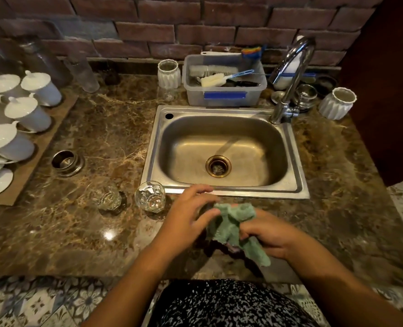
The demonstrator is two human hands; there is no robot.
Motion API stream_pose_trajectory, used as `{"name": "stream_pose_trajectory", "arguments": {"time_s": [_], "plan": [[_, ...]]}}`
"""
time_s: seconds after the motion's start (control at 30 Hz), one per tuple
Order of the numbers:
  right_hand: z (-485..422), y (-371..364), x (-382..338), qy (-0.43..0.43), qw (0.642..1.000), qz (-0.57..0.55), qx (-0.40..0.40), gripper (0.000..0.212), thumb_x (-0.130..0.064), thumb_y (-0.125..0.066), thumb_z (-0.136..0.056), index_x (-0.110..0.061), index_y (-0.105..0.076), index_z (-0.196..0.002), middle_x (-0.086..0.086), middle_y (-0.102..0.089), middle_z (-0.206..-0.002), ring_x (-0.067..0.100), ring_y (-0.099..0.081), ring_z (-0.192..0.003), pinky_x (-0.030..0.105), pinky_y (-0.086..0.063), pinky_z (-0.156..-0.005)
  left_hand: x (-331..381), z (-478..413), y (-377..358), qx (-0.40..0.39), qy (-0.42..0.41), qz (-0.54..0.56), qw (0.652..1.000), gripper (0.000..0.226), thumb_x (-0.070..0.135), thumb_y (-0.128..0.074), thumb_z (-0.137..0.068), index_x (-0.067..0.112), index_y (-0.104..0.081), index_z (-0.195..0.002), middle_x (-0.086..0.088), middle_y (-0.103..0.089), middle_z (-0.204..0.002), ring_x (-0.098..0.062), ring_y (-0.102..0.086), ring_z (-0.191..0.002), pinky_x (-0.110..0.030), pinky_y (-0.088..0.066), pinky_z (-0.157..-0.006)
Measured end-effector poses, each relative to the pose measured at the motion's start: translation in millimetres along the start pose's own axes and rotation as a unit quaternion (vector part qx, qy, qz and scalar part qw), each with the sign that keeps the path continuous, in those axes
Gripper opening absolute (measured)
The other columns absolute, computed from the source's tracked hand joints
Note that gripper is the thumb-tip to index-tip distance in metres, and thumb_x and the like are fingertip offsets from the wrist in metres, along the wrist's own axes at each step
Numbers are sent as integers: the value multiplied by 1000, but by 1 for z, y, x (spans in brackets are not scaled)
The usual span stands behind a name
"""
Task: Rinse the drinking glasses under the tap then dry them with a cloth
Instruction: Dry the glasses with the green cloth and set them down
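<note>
Two drinking glasses stand on the countertop, at its front edge, just beside the front left corner of the sink. One plastic tub behind the sink contains brushes. The one green cloth is at the front edge; the right hand grips it. The left hand curves over its top, thumb touching; what it grasps, I cannot tell.

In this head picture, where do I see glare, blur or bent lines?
Head view: a white glare spot lies on the brown marble counter; the left hand, the right hand and the green fluffy cloth look slightly motion-blurred; the red brick wall bows from the wide lens; the far left corner is dim and soft.
</note>
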State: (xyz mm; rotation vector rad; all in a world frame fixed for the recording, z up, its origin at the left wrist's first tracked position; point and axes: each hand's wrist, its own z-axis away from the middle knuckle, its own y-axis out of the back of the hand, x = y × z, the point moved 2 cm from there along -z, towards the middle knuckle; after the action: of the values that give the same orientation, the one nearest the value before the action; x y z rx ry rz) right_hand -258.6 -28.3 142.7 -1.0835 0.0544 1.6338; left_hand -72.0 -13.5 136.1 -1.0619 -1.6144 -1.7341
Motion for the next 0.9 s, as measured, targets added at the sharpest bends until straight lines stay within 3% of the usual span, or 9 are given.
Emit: {"name": "stream_pose_trajectory", "arguments": {"time_s": [0.1, 0.17, 0.23, 0.3, 0.43, 0.6, 0.7, 0.77, 0.9], "plan": [[5, 8, -2, -4, 1000, -12, -2, 70, 14, -40, -59, -14, -73, -114, 35, -54, -105, 42, -44, -90, 39, -38, -68, 6, -1, -1, 11, -11, -2, 1000, 4, 22, -72, -90, 19, -69, -89, 13, -64, -114, 2, -56, -112, -21, -46, -96], [7, 14, -3, 3, 1000, -30, 7, 71, 12, -41, -60, -13, -71, -119, 45, -54, -122, 44, -45, -99, 40, -41, -72, 10, 4, -2, 12, -15, -5, 1000, 10, 29, -64, -93, 22, -62, -86, 13, -65, -100, -4, -61, -97, -28, -51, -83], [7, 23, 1, 8, 998, -57, 21, 70, 10, -43, -61, -11, -68, -123, 39, -55, -131, 44, -52, -103, 42, -45, -75, 17, 9, -4, 1, -3, -2, 1000, 9, 29, -60, -96, 27, -58, -88, 14, -63, -84, -8, -60, -77, -32, -49, -67], [5, 32, 6, 18, 995, -94, 39, 71, 10, -45, -61, -8, -65, -127, 32, -59, -131, 41, -59, -106, 45, -50, -79, 22, 15, -9, -19, 14, 18, 1000, 15, 22, -60, -99, 29, -57, -87, 17, -59, -76, -4, -55, -68, -25, -43, -60], [7, 40, 12, 44, 986, -159, 30, 77, 10, -53, -55, -1, -59, -131, 35, -53, -136, 45, -56, -113, 60, -43, -99, 21, 15, -19, -37, 74, 108, 991, 15, 11, -63, -97, 21, -61, -86, 13, -56, -76, -1, -50, -69, -18, -40, -64], [16, 42, 10, 34, 988, -148, -28, 62, 15, -47, -60, 5, -59, -120, 32, -63, -117, 42, -65, -103, 52, -56, -81, 18, 9, -25, 34, 124, 79, 989, 15, 13, -67, -95, 26, -68, -86, 14, -63, -81, 5, -56, -71, -14, -44, -66], [18, 42, 9, 31, 986, -157, -43, 70, 14, -55, -56, 7, -53, -126, 31, -64, -117, 43, -66, -103, 56, -54, -83, 20, 5, -25, 61, 81, 13, 995, 11, 16, -66, -95, 22, -66, -86, 12, -59, -99, 2, -56, -92, -15, -46, -80], [19, 43, 9, 34, 986, -158, -41, 65, 14, -52, -60, 6, -56, -125, 29, -67, -115, 40, -68, -102, 52, -56, -83, 18, 4, -24, 33, 99, 58, 993, 10, 18, -66, -95, 22, -64, -86, 12, -59, -113, 0, -56, -107, -21, -48, -91], [18, 48, 11, 29, 985, -155, -68, 71, 5, -71, -66, 4, -53, -135, 34, -54, -136, 48, -53, -127, 63, -40, -105, 14, 1, -21, -57, 115, 124, 984, 13, 15, -71, -91, 20, -60, -87, 19, -63, -84, -1, -57, -76, -24, -46, -65]]}}
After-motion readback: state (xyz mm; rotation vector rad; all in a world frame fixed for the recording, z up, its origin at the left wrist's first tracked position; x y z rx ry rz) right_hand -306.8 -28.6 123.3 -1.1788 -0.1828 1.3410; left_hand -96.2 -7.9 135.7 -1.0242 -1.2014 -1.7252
